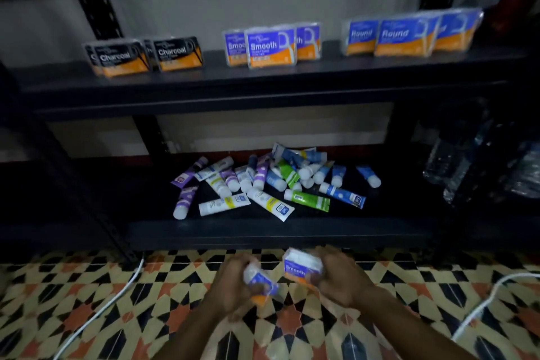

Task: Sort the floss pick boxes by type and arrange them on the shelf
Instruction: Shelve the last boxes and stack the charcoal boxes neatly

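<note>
Right grip (342, 275) is clamping a Smooth box (301, 266), fingers curled round its right side. Left grip (233, 280) is clutching a blue box (261, 279); label blurred, type unreadable. Both boxes are hanging low over the floor (87, 286), in front of the rack, near each other, apparently not touching.

Progress: top shelf (263, 79) is carrying three sorted groups: Charcoal boxes (175, 54) left, Smooth group (270, 47) middle, Round boxes (404, 35) right.

Judgement: sorting is nearing its end. The two held boxes are awaiting placement, the Smooth one belonging with the middle group. No other loose boxes are showing. Tubes (263, 184) are lying heaped on the lower shelf, outside this task.
</note>
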